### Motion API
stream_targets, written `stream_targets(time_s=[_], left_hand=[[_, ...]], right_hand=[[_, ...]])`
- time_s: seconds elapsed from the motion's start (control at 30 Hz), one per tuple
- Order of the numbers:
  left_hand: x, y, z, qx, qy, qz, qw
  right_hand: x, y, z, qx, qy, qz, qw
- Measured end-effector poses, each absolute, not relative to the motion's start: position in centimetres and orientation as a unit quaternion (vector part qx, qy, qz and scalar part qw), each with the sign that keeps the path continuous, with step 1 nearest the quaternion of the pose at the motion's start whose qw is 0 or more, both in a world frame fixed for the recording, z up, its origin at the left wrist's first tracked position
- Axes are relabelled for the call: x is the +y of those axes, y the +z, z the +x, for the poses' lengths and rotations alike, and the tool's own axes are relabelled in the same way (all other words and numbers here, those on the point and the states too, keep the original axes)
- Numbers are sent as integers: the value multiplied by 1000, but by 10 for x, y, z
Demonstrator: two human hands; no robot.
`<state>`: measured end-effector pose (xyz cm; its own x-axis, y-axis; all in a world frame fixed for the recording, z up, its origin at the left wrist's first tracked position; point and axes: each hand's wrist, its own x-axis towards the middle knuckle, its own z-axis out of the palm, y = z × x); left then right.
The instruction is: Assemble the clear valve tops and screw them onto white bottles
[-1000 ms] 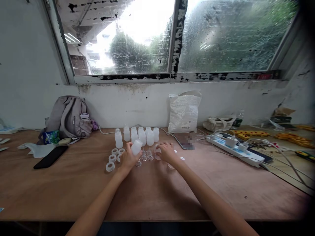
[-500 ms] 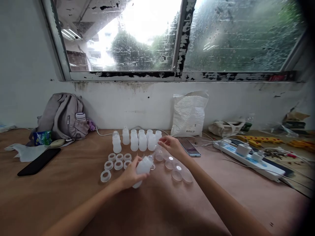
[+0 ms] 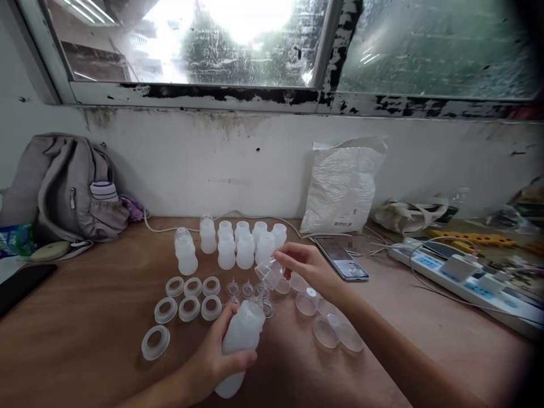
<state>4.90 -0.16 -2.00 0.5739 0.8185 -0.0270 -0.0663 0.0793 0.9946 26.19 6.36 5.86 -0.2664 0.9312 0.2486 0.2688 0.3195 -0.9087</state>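
My left hand [image 3: 216, 351] is wrapped around a frosted white baby bottle [image 3: 244, 334], tilted to the right, with a ring and a clear nipple at its top. In the fingers of my right hand [image 3: 304, 266] is a clear bottle cap [image 3: 268, 273], tipped above and a little right of that bottle's top. More clear caps [image 3: 326, 332] lie below my right wrist. Loose collar rings [image 3: 189, 309] spread out to the left, and clear nipples [image 3: 247, 290] stand behind the held bottle. Several open bottles [image 3: 245, 250] form rows at the back, beside two capped bottles [image 3: 186, 255].
Right of the bottles lie a phone [image 3: 342, 259] and a white power strip [image 3: 446, 280] with cables. A white plastic bag [image 3: 340, 187] leans against the wall. At left are a grey backpack [image 3: 63, 187] and a dark flat device [image 3: 25, 289].
My right hand has picked up a clear cap from beside the open bottles and brought it toward the held bottle. The view has moved closer and tilted down.
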Motion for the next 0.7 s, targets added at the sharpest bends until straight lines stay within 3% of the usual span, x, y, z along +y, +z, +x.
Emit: stream_targets(time_s=[0.2, 0.43, 0.7], left_hand=[[-3, -17, 48, 337, 322, 597, 653], [-5, -14, 48, 355, 322, 616, 625], [-5, -17, 50, 366, 325, 624, 609]], right_hand=[[47, 52, 239, -711, 400, -442, 374], [33, 44, 221, -755, 282, -456, 377], [33, 42, 221, -791, 235, -438, 356]])
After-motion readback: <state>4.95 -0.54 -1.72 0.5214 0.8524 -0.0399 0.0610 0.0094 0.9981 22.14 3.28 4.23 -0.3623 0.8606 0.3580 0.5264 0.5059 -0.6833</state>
